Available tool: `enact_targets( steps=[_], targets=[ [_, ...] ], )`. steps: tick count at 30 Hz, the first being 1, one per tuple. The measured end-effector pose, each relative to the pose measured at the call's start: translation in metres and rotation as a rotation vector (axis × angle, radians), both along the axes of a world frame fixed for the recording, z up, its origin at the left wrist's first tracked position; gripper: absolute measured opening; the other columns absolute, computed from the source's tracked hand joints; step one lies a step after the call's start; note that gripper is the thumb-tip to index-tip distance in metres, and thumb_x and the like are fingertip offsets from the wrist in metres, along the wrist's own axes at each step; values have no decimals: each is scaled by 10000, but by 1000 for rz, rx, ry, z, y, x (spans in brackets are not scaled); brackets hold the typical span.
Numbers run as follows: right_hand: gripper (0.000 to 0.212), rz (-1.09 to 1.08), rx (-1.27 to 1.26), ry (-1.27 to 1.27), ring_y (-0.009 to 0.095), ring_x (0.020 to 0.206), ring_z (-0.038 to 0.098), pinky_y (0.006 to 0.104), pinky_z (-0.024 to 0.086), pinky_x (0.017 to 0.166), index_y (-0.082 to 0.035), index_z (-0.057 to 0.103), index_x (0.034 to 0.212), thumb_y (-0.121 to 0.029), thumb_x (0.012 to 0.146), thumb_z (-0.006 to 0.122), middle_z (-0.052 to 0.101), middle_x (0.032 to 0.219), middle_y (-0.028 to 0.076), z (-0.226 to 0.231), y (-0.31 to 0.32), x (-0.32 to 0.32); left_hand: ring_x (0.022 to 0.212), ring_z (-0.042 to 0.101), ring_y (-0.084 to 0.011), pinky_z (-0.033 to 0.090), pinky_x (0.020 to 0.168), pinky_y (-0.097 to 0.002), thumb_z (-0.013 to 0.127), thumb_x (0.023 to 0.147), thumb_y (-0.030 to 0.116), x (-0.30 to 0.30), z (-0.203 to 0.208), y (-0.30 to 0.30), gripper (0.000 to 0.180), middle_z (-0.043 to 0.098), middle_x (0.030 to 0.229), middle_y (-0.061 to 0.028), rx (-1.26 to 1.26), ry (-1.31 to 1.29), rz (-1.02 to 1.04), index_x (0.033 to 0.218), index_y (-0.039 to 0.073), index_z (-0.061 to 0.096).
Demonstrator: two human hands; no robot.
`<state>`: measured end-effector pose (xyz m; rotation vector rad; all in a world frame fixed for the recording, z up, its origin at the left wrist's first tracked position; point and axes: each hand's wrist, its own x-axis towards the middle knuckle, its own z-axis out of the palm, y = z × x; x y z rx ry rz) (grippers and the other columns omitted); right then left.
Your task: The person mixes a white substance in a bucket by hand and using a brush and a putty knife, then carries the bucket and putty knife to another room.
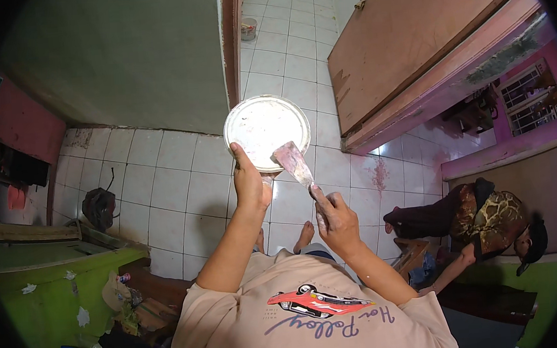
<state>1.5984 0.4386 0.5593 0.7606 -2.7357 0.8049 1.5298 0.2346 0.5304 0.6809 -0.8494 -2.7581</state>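
A round white lid point(265, 124) with a raised rim and dark specks is held up in front of me. My left hand point(252, 184) grips its near edge, thumb on top and the other fingers out of sight beneath. In my right hand point(337, 223) is a putty knife point(296, 166), its blade smeared with pale, pinkish residue. The blade's tip overlaps the lid's near right part; whether it touches the surface I cannot tell. My right fingers are wrapped around the handle and hide most of it.
Under me lies a white tiled floor point(161, 177), with reddish stains to the right. A brown door point(412, 39) and a grey-green wall point(132, 54) flank a passage holding a small bucket point(249, 29). A black bag point(100, 207) sits left. At right, another person point(491, 219) bends over.
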Motion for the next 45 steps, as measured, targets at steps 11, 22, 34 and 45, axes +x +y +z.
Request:
enact_targets(
  steps=[11, 22, 34, 45],
  targets=[
    [609, 14, 31, -20, 263, 655, 597, 368, 498, 587, -118, 575, 1344, 54, 767, 667, 538, 834, 100, 1, 14, -1, 1336, 449, -331, 454, 1042, -491, 325, 1010, 588, -4, 5, 6, 756, 396, 1489, -168, 28, -30, 60, 1501, 20, 245],
    [577, 4, 32, -68, 271, 708, 607, 379, 509, 610, -144, 567, 1356, 10, 807, 659, 539, 850, 103, 1, 47, -13, 1334, 455, -319, 467, 1044, -470, 324, 1012, 582, -22, 12, 11, 751, 408, 1476, -167, -25, -33, 37, 1500, 17, 246],
    [245, -237, -481, -752, 71, 606, 571, 237, 429, 512, -6, 574, 1198, -155, 1007, 536, 621, 764, 36, 52, 85, -60, 1259, 525, -269, 480, 1017, -358, 351, 1004, 589, -56, 1, 36, 772, 482, 1410, -177, -248, -71, 78, 1429, -56, 358],
    [232, -398, -281, -521, 163, 648, 617, 302, 495, 642, -10, 613, 1164, -83, 944, 599, 640, 732, 118, 70, 103, -97, 1237, 538, -246, 435, 1033, -323, 367, 1007, 583, -90, -18, 68, 789, 522, 1364, -199, -307, -107, -35, 1365, -120, 413]
  ],
)
